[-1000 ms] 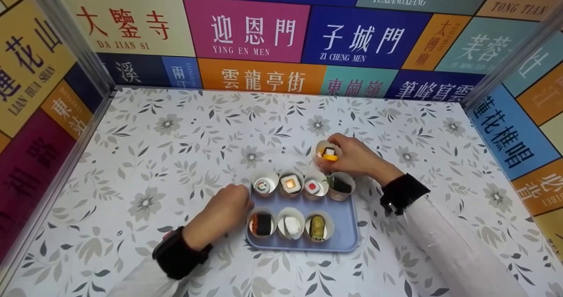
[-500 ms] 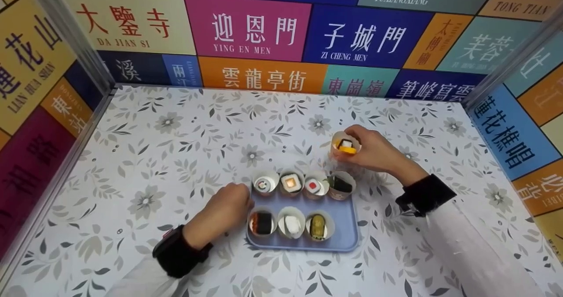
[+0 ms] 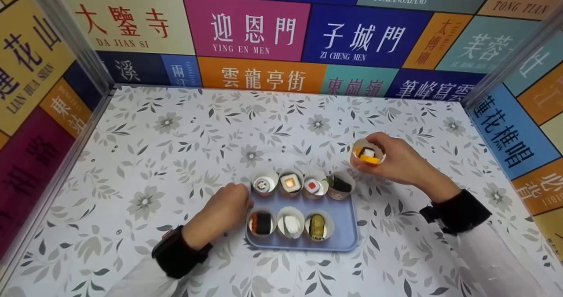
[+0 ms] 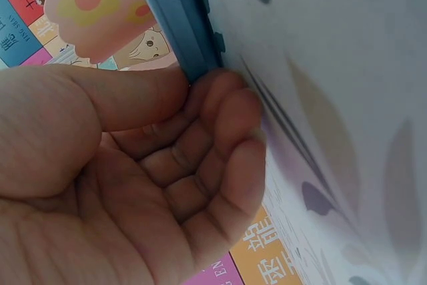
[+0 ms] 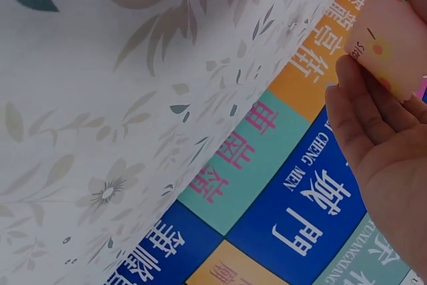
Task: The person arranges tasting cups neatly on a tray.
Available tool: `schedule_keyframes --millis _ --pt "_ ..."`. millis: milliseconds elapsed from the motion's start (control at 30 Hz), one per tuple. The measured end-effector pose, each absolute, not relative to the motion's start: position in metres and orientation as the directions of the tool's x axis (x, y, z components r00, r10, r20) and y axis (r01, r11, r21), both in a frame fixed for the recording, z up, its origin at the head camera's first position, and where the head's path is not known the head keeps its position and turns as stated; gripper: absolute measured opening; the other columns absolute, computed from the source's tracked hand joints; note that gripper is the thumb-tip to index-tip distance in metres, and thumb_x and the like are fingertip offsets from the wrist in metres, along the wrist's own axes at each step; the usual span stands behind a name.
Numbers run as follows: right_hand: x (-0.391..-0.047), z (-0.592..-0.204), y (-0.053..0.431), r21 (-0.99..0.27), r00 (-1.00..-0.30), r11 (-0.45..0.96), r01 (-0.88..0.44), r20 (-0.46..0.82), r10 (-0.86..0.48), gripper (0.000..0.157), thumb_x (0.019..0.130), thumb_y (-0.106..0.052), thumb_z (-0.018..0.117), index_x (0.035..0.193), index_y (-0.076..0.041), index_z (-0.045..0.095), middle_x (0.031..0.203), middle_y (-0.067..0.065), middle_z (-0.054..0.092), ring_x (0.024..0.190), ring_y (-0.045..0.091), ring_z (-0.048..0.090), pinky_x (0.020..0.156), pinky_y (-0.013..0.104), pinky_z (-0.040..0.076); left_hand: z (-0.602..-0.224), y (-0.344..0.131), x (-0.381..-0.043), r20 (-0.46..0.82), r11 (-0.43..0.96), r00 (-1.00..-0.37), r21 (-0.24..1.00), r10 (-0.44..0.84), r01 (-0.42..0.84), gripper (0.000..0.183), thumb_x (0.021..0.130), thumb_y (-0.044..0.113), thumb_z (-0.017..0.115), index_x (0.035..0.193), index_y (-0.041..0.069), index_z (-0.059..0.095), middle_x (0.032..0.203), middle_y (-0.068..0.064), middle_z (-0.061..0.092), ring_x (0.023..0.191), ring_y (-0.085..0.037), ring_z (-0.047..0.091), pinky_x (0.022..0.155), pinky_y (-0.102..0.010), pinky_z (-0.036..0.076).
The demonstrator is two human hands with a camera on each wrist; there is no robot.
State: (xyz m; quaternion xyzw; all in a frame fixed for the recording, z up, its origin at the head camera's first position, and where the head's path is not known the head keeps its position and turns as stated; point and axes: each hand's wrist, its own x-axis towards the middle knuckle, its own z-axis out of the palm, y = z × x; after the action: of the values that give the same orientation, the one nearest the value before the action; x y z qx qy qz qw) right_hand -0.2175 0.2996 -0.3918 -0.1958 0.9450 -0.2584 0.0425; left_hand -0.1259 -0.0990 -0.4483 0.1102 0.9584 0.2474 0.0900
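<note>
My right hand [image 3: 400, 163] grips a small paper cup [image 3: 354, 152], with a white, black and yellow sushi piece [image 3: 368, 155] inside. The right wrist view shows that same pink printed paper cup [image 5: 390, 41] between thumb and fingers, apart from the tabletop. Beyond the back right corner of a blue tray [image 3: 345, 231], the hand stays in the air. At the tray's left side is my left hand [image 3: 224, 211]. Up close, the left hand [image 4: 167, 158] pinches the tray's rim [image 4: 180, 25] between thumb and curled fingers.
Several paper cups with sushi pieces stand on the tray in two rows, among them a cup with dark sushi [image 3: 341, 186] at the back right and one with green sushi [image 3: 317, 226] in front. Printed panels [image 3: 250, 28] wall in the flowered tabletop [image 3: 176, 134].
My right hand has carried the cup with the yellow-edged sushi to the right, away from the tray's back row. The left hand keeps its place at the tray.
</note>
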Motion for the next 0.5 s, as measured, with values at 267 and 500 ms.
schedule_keyframes --millis 267,500 --pt "-0.189 -0.384 0.307 -0.481 -0.903 0.777 -0.405 0.078 -0.422 0.058 0.084 -0.048 0.087 0.124 -0.014 0.062 0.105 0.0 0.068 0.088 0.02 0.059 0.077 0.04 0.051 -0.448 -0.099 -0.126 -0.126 0.847 -0.959 0.507 0.256 0.16 0.033 0.093 0.007 0.068 0.065 0.011 0.054 0.068 -0.009 0.058 0.065 -0.029 0.059 0.06 -0.046 0.05" --pt "-0.169 -0.387 0.311 -0.454 -0.858 0.736 -0.501 0.148 -0.493 0.053 0.081 -0.033 0.092 0.122 -0.016 0.064 0.103 -0.008 0.069 0.087 0.013 0.06 0.077 0.04 0.052 -0.448 -0.099 -0.126 -0.136 0.853 -0.958 0.499 0.253 0.154 0.034 0.094 0.008 0.069 0.064 0.011 0.054 0.069 -0.009 0.058 0.066 -0.028 0.06 0.061 -0.046 0.051"
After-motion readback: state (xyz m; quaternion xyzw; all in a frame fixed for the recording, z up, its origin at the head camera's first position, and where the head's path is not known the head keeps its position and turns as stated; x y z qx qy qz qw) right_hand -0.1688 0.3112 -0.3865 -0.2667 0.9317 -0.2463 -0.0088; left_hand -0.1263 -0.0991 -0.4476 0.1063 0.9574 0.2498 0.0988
